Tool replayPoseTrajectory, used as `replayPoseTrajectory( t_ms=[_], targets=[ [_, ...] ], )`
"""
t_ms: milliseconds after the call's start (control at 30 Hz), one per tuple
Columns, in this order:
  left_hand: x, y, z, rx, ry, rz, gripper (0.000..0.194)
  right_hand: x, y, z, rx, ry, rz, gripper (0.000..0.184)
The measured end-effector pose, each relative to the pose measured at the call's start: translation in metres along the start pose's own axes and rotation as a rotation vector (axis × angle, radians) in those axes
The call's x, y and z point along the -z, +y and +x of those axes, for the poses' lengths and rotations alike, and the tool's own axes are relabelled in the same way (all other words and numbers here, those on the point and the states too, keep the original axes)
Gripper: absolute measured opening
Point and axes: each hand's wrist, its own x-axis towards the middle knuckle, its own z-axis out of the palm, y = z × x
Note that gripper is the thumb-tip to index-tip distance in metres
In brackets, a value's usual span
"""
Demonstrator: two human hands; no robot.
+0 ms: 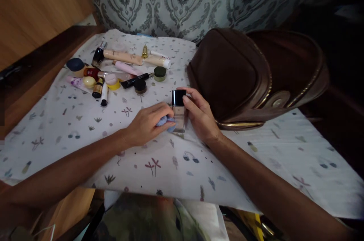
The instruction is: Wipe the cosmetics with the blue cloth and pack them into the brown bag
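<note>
Two hands in the head view: left grip (152, 123) and right grip (200, 115), facing each other.
Left grip: clenched around a wadded blue cloth (162, 121), which is pressed against the side of the bottle.
Right grip: grasping the glass bottle (179, 120) at its black cap (178, 97), thumb and fingers around the cap's side.
Bottle: upright between the two grips, its contents beige.
Jars: beyond the left grip, a black-lidded jar (140, 86) and, a little farther off, a green-lidded jar (159, 74).
Tubes: past the black-lidded jar, a slim black tube (135, 81), a pink tube (128, 68) and a large beige tube (123, 57), among other cosmetics.
Bag: just beside the right grip, on its outer side, a brown bag (227, 77) with gold-coloured zips.
Desk: beneath both grips, the desk (182, 180) has a white printed cover.
Backdrop: beyond the grips, an ornate grey pattern (159, 2).
</note>
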Motion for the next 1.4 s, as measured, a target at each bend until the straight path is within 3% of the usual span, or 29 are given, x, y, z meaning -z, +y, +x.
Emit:
replayPoseTrajectory(
  t_ms=[167,267,333,433,500,567,633,733,800,867,967,1033,1133,1267,1400],
  targets=[
    [0.005,-0.003,0.015,0.044,0.306,0.091,0.004,0.001,-0.005,0.002,0.044,-0.03,-0.02,0.043],
    [0.001,-0.001,0.023,0.058,0.331,0.159,0.003,0.0,-0.007,0.002,0.067,-0.039,-0.034,0.044],
    [-0.006,0.005,0.021,0.027,0.26,0.216,0.006,0.001,-0.007,0.003,0.066,-0.032,-0.025,0.044],
    [-0.014,0.019,0.007,-0.125,0.06,0.313,0.012,0.003,-0.005,0.006,0.067,-0.017,0.009,0.043],
    [-0.013,0.026,-0.005,-0.232,-0.09,0.335,0.015,0.004,-0.004,0.007,0.075,-0.016,0.046,0.044],
    [-0.005,0.028,-0.011,-0.248,-0.188,0.266,0.016,0.004,-0.003,0.008,0.061,-0.02,0.112,0.047],
    [0.005,0.024,-0.008,-0.144,-0.151,0.164,0.012,0.003,-0.002,0.007,0.011,-0.033,0.205,0.05],
    [0.014,0.017,0.009,0.164,0.159,0.077,0.006,-0.002,-0.004,0.005,-0.068,-0.09,0.343,0.051],
    [0.013,0.017,0.019,0.348,0.306,0.015,0.009,-0.005,-0.005,0.003,-0.08,-0.105,0.411,0.053],
    [0.007,0.022,0.019,0.447,0.29,-0.057,0.013,-0.006,-0.007,0.002,-0.076,-0.081,0.446,0.055],
    [0.001,0.034,0.004,0.51,0.121,-0.114,0.019,-0.005,-0.01,0.004,-0.03,0.014,0.446,0.053],
    [0.001,0.04,-0.007,0.566,0.082,-0.132,0.023,-0.005,-0.013,0.005,0.03,0.06,0.444,0.053],
    [0.006,0.046,-0.011,0.664,0.087,-0.258,0.035,-0.006,-0.022,0.005,0.112,0.083,0.446,0.052],
    [0.01,0.056,0.004,0.799,0.11,-0.552,0.054,-0.005,-0.044,-0.006,0.206,0.106,0.405,0.043],
    [0.012,0.067,0.022,0.837,0.222,-0.723,0.061,0.014,-0.075,-0.028,0.329,0.068,0.332,0.035]
  ],
)
